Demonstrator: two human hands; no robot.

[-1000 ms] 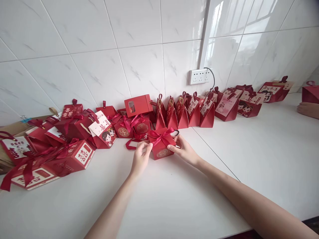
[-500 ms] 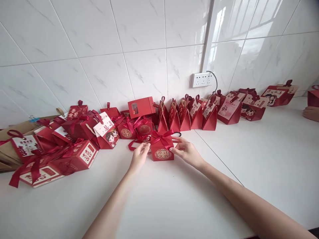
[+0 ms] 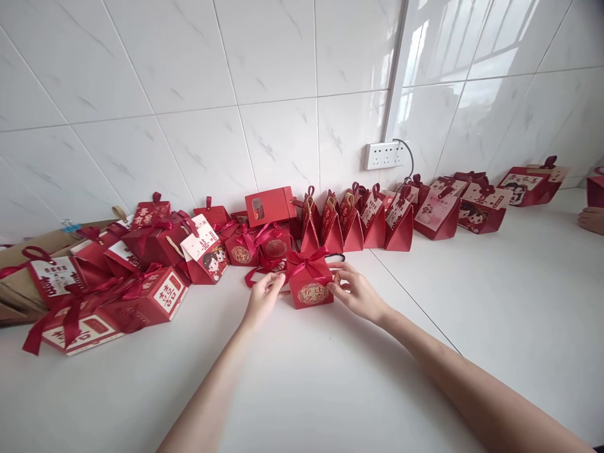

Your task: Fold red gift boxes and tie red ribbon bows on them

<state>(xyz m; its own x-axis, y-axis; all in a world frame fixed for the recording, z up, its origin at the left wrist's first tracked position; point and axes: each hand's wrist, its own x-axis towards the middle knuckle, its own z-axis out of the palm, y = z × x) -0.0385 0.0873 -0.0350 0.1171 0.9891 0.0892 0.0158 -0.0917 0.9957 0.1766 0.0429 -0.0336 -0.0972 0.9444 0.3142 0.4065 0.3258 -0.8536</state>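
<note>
A small red gift box (image 3: pixel 311 293) stands upright on the white table, its front marked with a round gold emblem. On its top sits a red ribbon bow (image 3: pixel 307 263). My left hand (image 3: pixel 264 298) is closed at the box's left side, thumb and forefinger together by its edge. From the right, my right hand (image 3: pixel 357 293) grips the box, thumb at the front edge and fingers reaching behind. More red ribbon (image 3: pixel 257 274) lies behind my left fingers.
Red boxes with ribbons (image 3: pixel 141 299) are piled at left beside brown paper bags (image 3: pixel 16 296). A row of triangular red boxes (image 3: pixel 352 229) lines the tiled wall below a power strip (image 3: pixel 384 156). Another person's hand (image 3: pixel 591 219) is at the far right by a red box.
The gift box has turned slightly between my hands, so its right front corner sits a little farther right. My hands have barely moved. The view has shifted slightly.
</note>
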